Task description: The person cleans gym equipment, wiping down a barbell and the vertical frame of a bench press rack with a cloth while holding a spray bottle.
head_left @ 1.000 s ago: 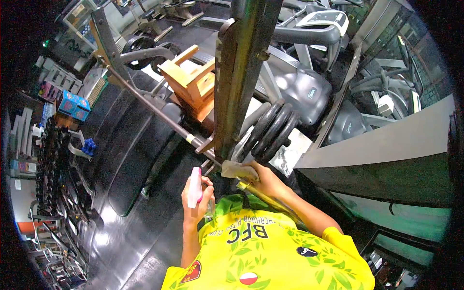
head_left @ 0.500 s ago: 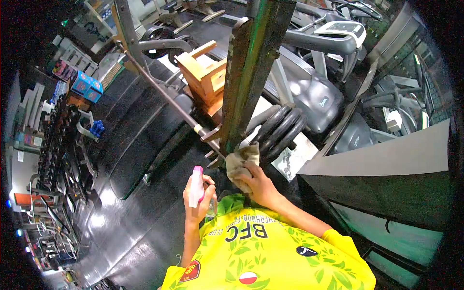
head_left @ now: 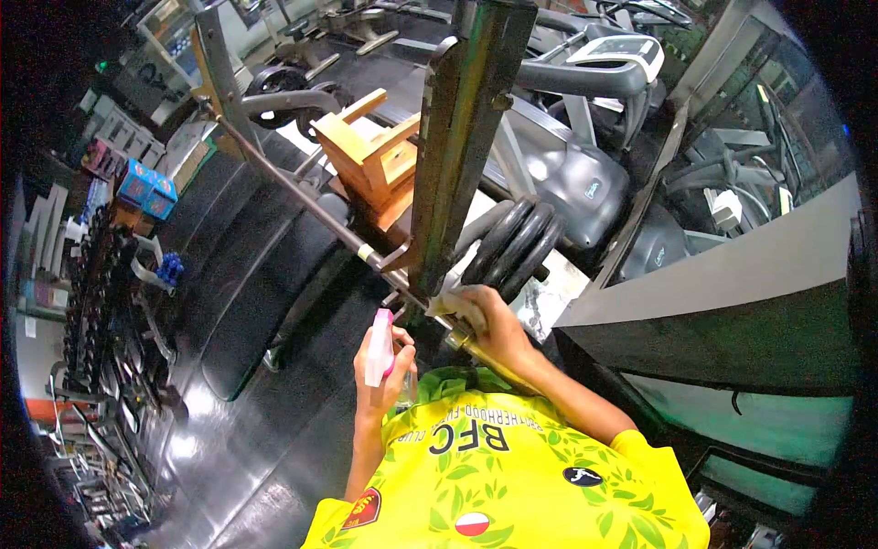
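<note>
My left hand [head_left: 391,366] is closed around a spray bottle [head_left: 378,348] with a pink and white trigger head. Most of the bottle's body is hidden by the hand and the shirt. My right hand [head_left: 498,329] grips a pale cloth [head_left: 457,306], pressed against the metal barbell [head_left: 320,212] close to the foot of the dark upright post [head_left: 462,137]. The barbell's end [head_left: 462,340] shows beneath this hand, pointing toward my body. From there the bar runs up and left, past the post, to a second upright.
Black weight plates [head_left: 517,242] hang just right of the post. A wooden stool [head_left: 370,160] stands behind the bar, near a padded black bench [head_left: 274,311]. A treadmill [head_left: 585,183] and a mirror's ledge [head_left: 713,284] lie on the right. A dumbbell rack [head_left: 101,274] lines the left.
My right hand has shifted slightly right with the cloth, uncovering the barbell's end. My left hand, still on the spray bottle, has moved slightly right. The view has shifted a little.
</note>
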